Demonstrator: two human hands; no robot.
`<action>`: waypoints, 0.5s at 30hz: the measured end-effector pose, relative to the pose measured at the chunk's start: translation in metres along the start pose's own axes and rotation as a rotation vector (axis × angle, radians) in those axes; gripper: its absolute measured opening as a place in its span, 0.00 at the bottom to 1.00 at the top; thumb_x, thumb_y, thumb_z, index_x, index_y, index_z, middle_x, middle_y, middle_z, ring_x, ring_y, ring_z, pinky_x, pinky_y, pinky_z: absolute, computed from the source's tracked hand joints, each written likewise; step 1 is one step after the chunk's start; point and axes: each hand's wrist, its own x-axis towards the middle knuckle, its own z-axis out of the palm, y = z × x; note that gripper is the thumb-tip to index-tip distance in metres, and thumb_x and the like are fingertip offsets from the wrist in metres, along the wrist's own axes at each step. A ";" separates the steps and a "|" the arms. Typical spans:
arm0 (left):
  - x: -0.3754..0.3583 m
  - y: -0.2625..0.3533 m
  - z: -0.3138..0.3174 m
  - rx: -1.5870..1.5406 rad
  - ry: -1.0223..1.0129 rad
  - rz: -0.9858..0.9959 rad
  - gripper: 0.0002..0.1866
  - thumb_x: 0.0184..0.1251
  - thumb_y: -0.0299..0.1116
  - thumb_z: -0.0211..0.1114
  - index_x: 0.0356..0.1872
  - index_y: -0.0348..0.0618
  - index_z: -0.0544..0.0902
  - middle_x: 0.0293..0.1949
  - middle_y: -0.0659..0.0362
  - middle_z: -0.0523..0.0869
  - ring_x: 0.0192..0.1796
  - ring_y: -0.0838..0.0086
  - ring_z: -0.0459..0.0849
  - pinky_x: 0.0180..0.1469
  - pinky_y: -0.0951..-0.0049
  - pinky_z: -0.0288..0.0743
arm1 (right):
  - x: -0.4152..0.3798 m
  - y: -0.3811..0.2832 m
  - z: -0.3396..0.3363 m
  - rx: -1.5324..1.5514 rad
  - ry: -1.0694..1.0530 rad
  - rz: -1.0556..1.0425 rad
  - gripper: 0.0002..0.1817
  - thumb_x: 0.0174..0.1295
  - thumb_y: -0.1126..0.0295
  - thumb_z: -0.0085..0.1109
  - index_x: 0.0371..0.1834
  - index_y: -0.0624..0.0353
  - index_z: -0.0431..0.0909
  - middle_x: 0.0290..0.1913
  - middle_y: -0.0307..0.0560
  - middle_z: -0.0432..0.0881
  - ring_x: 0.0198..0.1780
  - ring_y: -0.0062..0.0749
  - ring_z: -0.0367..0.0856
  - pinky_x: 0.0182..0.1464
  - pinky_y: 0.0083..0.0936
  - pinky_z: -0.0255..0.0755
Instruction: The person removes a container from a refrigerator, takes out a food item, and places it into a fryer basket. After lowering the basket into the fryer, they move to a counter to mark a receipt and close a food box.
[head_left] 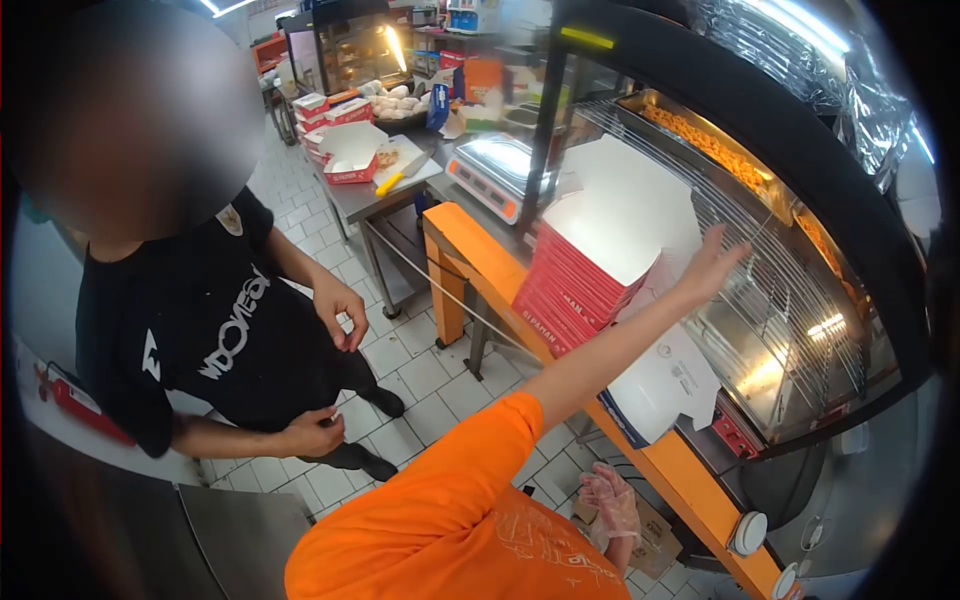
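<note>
Bare left hand reaches over the boxes toward the warmer

The left hand [713,268] is stretched out at the right edge of the box stack [575,290], fingers spread and apart, in front of the wire rack [800,300]. It doesn't look closed on anything, though I can't tell whether a fingertip touches the rack or the cardboard. The stack, red outside and white inside, sits just to the left of that hand, its top box [615,215] gaping open. Below the hand, a white box [660,385] with a blue edge lies on the orange counter [670,490]. Beyond the hand, inside the warmer [870,190], a tray [690,135] holds golden food, with more of it further right

The right hand [608,500], in a clear plastic glove, hangs low beside the counter, below the white box. Its fingers are held close together and partly curled; I can't make out anything in them

Left of the stack there's a scale [490,180], and past it a yellow-handled knife [400,178] on a board [405,158], next to an open red box [350,150]. Across from the outstretched arm stands a person in a black shirt [200,310], both hands loosely curled at waist height
</note>
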 end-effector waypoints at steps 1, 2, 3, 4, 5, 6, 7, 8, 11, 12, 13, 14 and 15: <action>0.001 0.004 -0.007 -0.015 0.042 -0.016 0.42 0.64 0.50 0.61 0.69 0.29 0.56 0.69 0.32 0.59 0.73 0.48 0.59 0.72 0.62 0.54 | -0.002 0.001 0.002 0.015 -0.031 0.007 0.19 0.66 0.70 0.58 0.60 0.61 0.73 0.45 0.53 0.84 0.38 0.29 0.84 0.40 0.23 0.79; -0.001 0.006 -0.012 -0.033 0.086 -0.027 0.38 0.65 0.48 0.61 0.66 0.29 0.60 0.66 0.35 0.66 0.70 0.50 0.66 0.70 0.65 0.58 | -0.003 0.001 0.002 0.026 -0.061 0.011 0.19 0.66 0.70 0.58 0.60 0.60 0.73 0.45 0.53 0.84 0.39 0.29 0.84 0.40 0.24 0.79; -0.018 0.011 -0.012 -0.007 0.107 0.049 0.32 0.67 0.45 0.59 0.63 0.29 0.64 0.55 0.41 0.77 0.57 0.58 0.77 0.59 0.67 0.70 | -0.003 0.002 0.002 0.017 -0.074 0.010 0.19 0.66 0.70 0.58 0.60 0.60 0.73 0.45 0.53 0.84 0.39 0.29 0.84 0.40 0.24 0.79; -0.041 0.024 -0.017 -0.008 0.001 0.021 0.29 0.67 0.43 0.58 0.62 0.31 0.66 0.52 0.44 0.80 0.53 0.64 0.79 0.53 0.69 0.72 | -0.003 0.002 0.003 -0.005 -0.106 0.017 0.20 0.66 0.70 0.58 0.60 0.61 0.73 0.45 0.53 0.84 0.39 0.29 0.84 0.40 0.24 0.79; -0.067 0.035 -0.023 -0.006 -0.105 -0.008 0.26 0.68 0.41 0.58 0.60 0.33 0.68 0.48 0.48 0.82 0.48 0.70 0.81 0.48 0.71 0.75 | -0.003 0.002 0.002 -0.027 -0.141 0.023 0.20 0.66 0.70 0.58 0.61 0.61 0.72 0.45 0.53 0.84 0.39 0.29 0.84 0.40 0.24 0.78; -0.093 0.024 -0.026 -0.121 -0.184 0.002 0.22 0.69 0.38 0.57 0.58 0.35 0.70 0.44 0.52 0.83 0.44 0.73 0.81 0.44 0.73 0.75 | -0.004 0.003 0.000 -0.034 -0.157 0.022 0.20 0.66 0.70 0.58 0.61 0.61 0.72 0.45 0.53 0.84 0.39 0.29 0.84 0.40 0.24 0.78; -0.121 0.007 -0.031 -0.232 -0.263 0.010 0.18 0.69 0.34 0.55 0.56 0.37 0.72 0.40 0.56 0.84 0.39 0.77 0.81 0.40 0.75 0.75 | -0.003 0.004 -0.001 -0.046 -0.202 0.026 0.21 0.66 0.67 0.59 0.60 0.63 0.72 0.46 0.52 0.84 0.39 0.29 0.84 0.41 0.24 0.79; -0.153 0.003 -0.038 -0.205 -0.293 -0.021 0.16 0.71 0.34 0.55 0.55 0.37 0.73 0.40 0.57 0.84 0.39 0.77 0.82 0.41 0.75 0.75 | -0.004 0.007 -0.001 -0.055 -0.250 0.033 0.22 0.66 0.65 0.59 0.60 0.64 0.72 0.46 0.51 0.85 0.40 0.30 0.84 0.42 0.24 0.79; -0.262 -0.010 -0.054 -0.159 -0.110 -0.296 0.14 0.74 0.38 0.56 0.51 0.37 0.77 0.38 0.59 0.84 0.39 0.77 0.83 0.44 0.76 0.77 | 0.002 0.016 -0.006 -0.091 -0.400 0.053 0.23 0.66 0.64 0.59 0.61 0.65 0.72 0.46 0.51 0.85 0.40 0.29 0.84 0.42 0.23 0.78; -0.299 -0.025 -0.061 -0.157 -0.022 -0.343 0.17 0.75 0.42 0.57 0.50 0.37 0.77 0.38 0.59 0.84 0.41 0.77 0.83 0.46 0.76 0.78 | 0.003 0.021 -0.006 -0.101 -0.428 0.059 0.23 0.66 0.64 0.59 0.61 0.65 0.72 0.46 0.51 0.85 0.40 0.29 0.84 0.42 0.23 0.78; -0.336 -0.025 -0.066 -0.095 0.063 -0.443 0.16 0.75 0.42 0.57 0.49 0.39 0.79 0.35 0.61 0.85 0.40 0.79 0.83 0.44 0.77 0.76 | 0.008 0.026 -0.003 -0.102 -0.518 0.100 0.24 0.66 0.64 0.60 0.61 0.64 0.72 0.46 0.51 0.85 0.40 0.29 0.84 0.43 0.23 0.78; -0.377 -0.038 -0.074 -0.074 0.132 -0.505 0.15 0.75 0.43 0.57 0.48 0.40 0.79 0.34 0.61 0.84 0.39 0.79 0.83 0.44 0.78 0.76 | 0.014 0.031 0.000 -0.108 -0.611 0.143 0.24 0.66 0.64 0.60 0.62 0.64 0.71 0.46 0.50 0.85 0.40 0.29 0.84 0.43 0.22 0.77; -0.419 -0.040 -0.075 -0.029 0.227 -0.549 0.15 0.75 0.41 0.56 0.47 0.39 0.79 0.34 0.61 0.84 0.39 0.79 0.84 0.43 0.77 0.77 | 0.021 0.042 0.003 -0.126 -0.658 0.145 0.24 0.66 0.64 0.60 0.62 0.64 0.71 0.46 0.50 0.85 0.40 0.29 0.84 0.43 0.22 0.77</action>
